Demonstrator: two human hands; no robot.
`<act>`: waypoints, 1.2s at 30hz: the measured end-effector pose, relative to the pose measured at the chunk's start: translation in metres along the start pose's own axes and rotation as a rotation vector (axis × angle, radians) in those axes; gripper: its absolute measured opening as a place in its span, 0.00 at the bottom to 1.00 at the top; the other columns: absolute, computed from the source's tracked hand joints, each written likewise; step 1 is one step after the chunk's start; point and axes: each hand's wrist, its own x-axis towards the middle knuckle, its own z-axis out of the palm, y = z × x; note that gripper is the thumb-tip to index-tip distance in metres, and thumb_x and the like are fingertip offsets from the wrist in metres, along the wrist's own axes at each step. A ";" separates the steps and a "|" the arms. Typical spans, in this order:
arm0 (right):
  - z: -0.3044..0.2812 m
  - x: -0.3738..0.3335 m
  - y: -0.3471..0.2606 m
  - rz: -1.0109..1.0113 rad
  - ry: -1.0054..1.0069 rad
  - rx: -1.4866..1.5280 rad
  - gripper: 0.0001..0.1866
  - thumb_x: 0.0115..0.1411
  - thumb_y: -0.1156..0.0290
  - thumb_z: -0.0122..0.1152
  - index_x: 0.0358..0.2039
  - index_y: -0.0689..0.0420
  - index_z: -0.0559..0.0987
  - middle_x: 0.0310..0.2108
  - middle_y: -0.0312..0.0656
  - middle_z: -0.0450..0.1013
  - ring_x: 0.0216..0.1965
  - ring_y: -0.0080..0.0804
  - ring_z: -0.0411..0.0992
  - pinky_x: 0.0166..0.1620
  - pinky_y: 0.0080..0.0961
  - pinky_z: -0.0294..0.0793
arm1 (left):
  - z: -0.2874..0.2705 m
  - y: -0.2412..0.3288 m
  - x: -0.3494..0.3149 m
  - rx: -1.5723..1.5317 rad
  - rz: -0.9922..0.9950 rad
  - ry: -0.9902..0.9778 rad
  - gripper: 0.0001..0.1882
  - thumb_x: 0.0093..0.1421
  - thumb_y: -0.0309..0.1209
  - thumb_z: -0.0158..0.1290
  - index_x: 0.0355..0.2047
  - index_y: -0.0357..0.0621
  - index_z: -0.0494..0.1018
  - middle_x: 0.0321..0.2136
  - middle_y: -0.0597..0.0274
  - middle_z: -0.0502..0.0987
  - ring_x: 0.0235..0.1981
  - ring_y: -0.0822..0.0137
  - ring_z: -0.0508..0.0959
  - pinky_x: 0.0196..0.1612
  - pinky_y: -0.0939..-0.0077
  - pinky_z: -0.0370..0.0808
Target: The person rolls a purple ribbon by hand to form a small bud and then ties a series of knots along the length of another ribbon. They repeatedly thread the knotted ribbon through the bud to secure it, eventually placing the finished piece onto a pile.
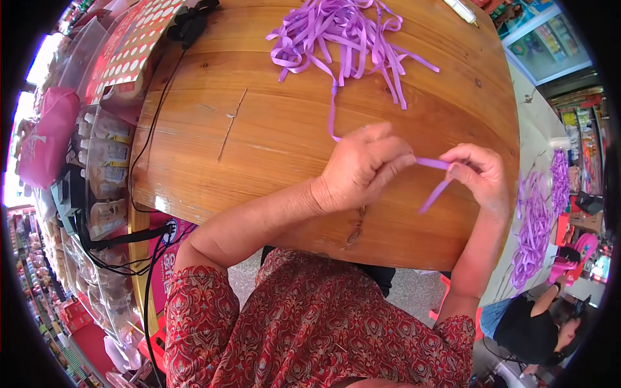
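A purple ribbon (432,163) is stretched between my two hands above the wooden table. My left hand (367,165) is closed, pinching it between thumb and forefinger. My right hand (480,174) pinches it a short way to the right, and a loose end hangs below those fingertips. On the left side the ribbon runs out from behind my left hand and up to a tangled heap of purple ribbons (339,35) at the table's far side. A thin twisted wire or cord (231,119) lies on the wood left of my hands.
The wooden table (272,174) fills the middle. A black cable (158,113) trails along its left edge, beside packaged goods (108,161) and a pink pouch (48,139). More purple ribbons (533,233) hang over a pale counter at the right. Another person (530,326) sits at lower right.
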 end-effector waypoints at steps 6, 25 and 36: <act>-0.039 -0.008 0.018 0.070 0.236 -0.107 0.08 0.61 0.71 0.56 0.35 0.62 0.77 0.25 0.34 0.71 0.25 0.16 0.66 0.27 0.12 0.62 | -0.021 -0.013 0.016 0.161 -0.143 0.237 0.02 0.55 0.21 0.55 0.29 0.39 0.74 0.24 0.60 0.70 0.26 0.66 0.71 0.29 0.75 0.68; 0.031 0.000 0.002 -0.109 -0.002 0.132 0.14 0.60 0.76 0.55 0.45 0.68 0.73 0.33 0.41 0.73 0.34 0.25 0.73 0.35 0.18 0.71 | 0.007 -0.003 0.007 -0.203 0.019 -0.024 0.14 0.56 0.22 0.54 0.44 0.40 0.70 0.31 0.55 0.72 0.34 0.59 0.74 0.36 0.71 0.71; 0.024 -0.003 0.005 -0.139 0.118 0.121 0.11 0.59 0.77 0.55 0.43 0.67 0.75 0.33 0.40 0.73 0.32 0.24 0.74 0.33 0.15 0.71 | 0.001 0.001 0.003 -0.592 -0.449 -0.029 0.05 0.60 0.28 0.54 0.31 0.38 0.75 0.25 0.73 0.71 0.29 0.82 0.67 0.34 0.85 0.66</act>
